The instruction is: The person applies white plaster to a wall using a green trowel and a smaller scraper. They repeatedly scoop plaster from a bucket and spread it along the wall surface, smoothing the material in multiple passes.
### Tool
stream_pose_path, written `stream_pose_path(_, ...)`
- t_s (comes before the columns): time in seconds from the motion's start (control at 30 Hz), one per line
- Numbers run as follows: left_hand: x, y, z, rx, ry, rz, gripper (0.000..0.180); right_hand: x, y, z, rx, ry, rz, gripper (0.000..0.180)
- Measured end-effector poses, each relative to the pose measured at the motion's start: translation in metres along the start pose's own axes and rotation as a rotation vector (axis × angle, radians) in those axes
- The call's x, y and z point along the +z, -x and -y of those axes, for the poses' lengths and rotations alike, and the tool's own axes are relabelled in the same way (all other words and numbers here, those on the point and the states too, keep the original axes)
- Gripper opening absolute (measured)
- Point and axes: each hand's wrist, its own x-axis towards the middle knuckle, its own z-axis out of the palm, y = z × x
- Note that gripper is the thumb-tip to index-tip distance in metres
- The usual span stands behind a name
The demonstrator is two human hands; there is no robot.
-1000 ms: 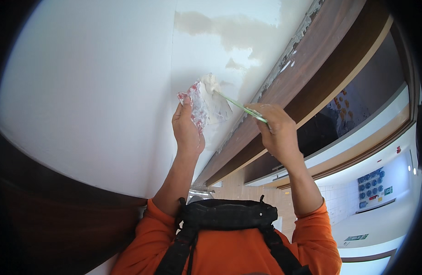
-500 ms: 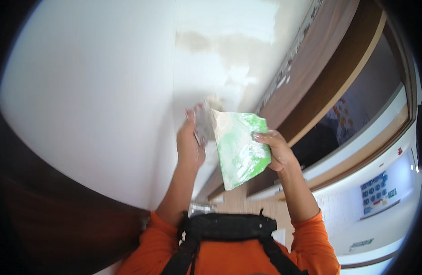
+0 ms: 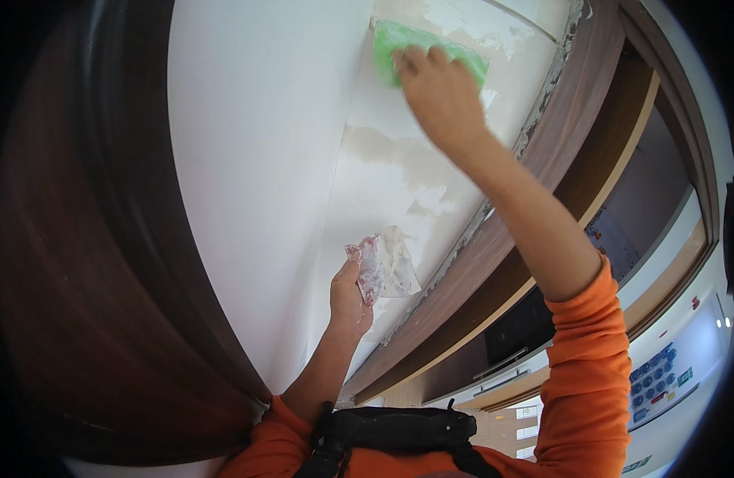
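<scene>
My right hand (image 3: 448, 103) is raised far up the wall (image 3: 375, 191), fingers closed over a flat green plastic spreader (image 3: 467, 62) with white smears. The spreader lies against the wall surface, or very near it; exact contact is hard to judge. Lower down, my left hand (image 3: 349, 303) grips a putty-crusted scraper (image 3: 370, 275) with reddish patches. A lump of whitish putty (image 3: 396, 259) sits on its blade. Around the scraper, the wall shows uneven white filler and beige patches (image 3: 391, 155).
Along the right runs a dark wood frame (image 3: 534, 191) with a rough, chipped edge. Beyond it are a tan wooden ledge (image 3: 598, 179) and an opening. A dark brown panel (image 3: 120, 239) curves along the left. A black strap pack (image 3: 395, 429) sits across my front.
My right hand has moved up and away with the spreader, from beside the scraper to high on the wall. Putty now shows on the scraper, which my left hand still holds.
</scene>
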Motion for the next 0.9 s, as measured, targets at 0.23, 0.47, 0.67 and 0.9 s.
stream_pose_path(0.23,0.003,0.003,-0.001,-0.017,-0.003,-0.031,0.044,-0.029,0.002,-0.012,0.089,-0.179,-0.02,0.024)
stream_pose_path(0.47,0.001,0.002,-0.002,-0.021,0.003,-0.017,0.043,0.01,-0.012,0.006,0.015,-0.127,-0.018,0.01)
stream_pose_path(0.67,-0.002,0.0,0.002,-0.004,0.003,0.027,0.045,-0.022,0.062,0.04,0.125,-0.225,0.139,0.04)
stream_pose_path(0.9,0.0,0.0,-0.003,-0.058,-0.023,0.017,0.046,-0.037,0.039,0.004,0.663,0.019,0.127,0.048)
